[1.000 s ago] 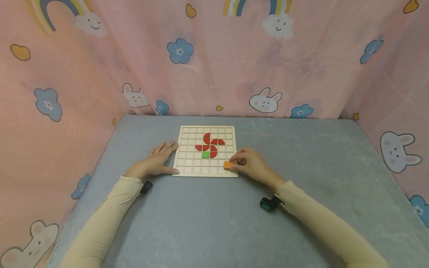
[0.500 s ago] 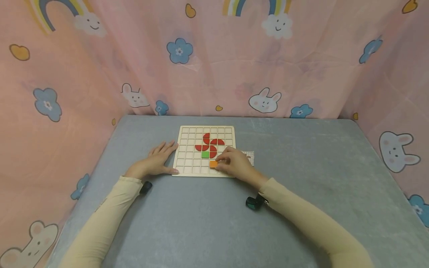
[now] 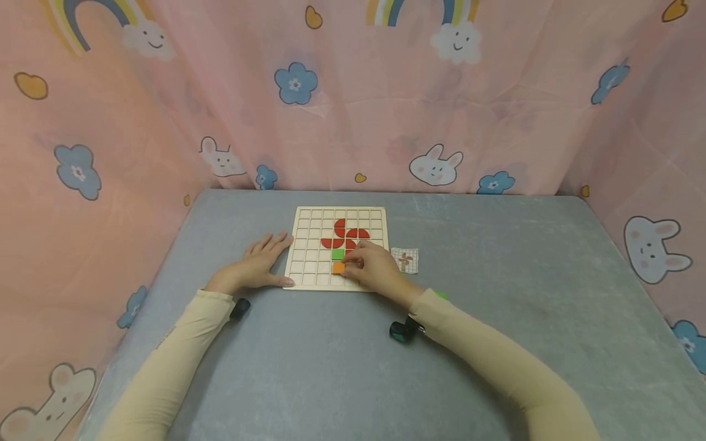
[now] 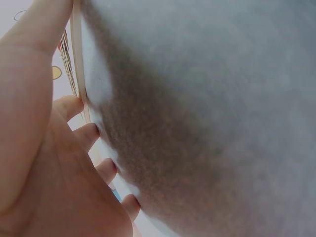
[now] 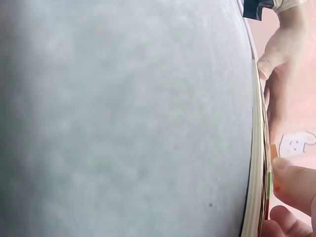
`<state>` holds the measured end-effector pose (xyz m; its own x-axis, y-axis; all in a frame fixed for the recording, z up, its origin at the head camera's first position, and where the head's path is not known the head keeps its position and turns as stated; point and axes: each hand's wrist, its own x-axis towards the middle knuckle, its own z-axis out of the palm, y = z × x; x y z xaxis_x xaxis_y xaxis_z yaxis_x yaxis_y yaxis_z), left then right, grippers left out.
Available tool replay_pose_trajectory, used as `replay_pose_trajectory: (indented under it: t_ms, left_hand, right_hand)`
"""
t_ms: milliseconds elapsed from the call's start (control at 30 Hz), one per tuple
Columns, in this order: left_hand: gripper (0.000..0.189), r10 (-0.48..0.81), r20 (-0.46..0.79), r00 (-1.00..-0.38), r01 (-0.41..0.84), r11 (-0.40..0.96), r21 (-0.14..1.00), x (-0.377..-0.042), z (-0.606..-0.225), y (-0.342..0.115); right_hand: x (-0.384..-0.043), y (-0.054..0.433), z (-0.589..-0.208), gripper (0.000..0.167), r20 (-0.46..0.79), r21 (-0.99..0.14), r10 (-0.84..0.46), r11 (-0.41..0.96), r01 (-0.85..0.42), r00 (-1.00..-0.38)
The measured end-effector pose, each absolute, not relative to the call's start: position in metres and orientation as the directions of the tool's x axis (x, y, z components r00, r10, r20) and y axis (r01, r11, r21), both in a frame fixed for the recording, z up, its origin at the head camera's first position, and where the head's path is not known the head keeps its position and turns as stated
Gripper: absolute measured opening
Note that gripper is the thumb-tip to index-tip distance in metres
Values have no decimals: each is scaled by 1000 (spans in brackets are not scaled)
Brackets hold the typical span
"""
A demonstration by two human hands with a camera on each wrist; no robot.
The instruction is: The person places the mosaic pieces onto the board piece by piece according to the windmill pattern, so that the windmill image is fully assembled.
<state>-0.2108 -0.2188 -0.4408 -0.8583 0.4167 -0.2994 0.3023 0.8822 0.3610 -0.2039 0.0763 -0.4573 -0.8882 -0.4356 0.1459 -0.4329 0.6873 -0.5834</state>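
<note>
A pale wooden grid board (image 3: 309,269) lies on the table with red rounded pieces (image 3: 340,228) set in a pinwheel and a green square tile (image 3: 338,254) under them. Between thumb and fingers my right hand (image 3: 377,268) pinches an orange square tile (image 3: 338,267), right at the cell on the near side of the green one. That hand hides part of the lowest red piece. My left hand (image 3: 254,264) rests at the board's left side, fingers spread, thumb on the near corner. In the left wrist view, its fingertips (image 4: 89,133) line the board's edge.
A small printed card (image 3: 407,260) with a pinwheel pattern lies just right of the board. Something bright green (image 3: 441,295) peeks out behind the right sleeve (image 3: 469,334). A pink patterned curtain (image 3: 353,122) stands behind the grey table (image 3: 309,367).
My right hand has carried the orange tile leftward across the board to below the green tile. The printed card and the bright green bit have come into sight. The left hand stays put.
</note>
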Motion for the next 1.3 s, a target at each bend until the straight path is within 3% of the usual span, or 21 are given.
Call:
replay_pose_trajectory:
  t_ms: [1300]
  left_hand:
    - [109, 421, -310, -853, 298, 879, 372, -212, -441, -220]
  right_hand:
    - [-203, 69, -457, 22, 152, -558, -422, 710, -430, -894]
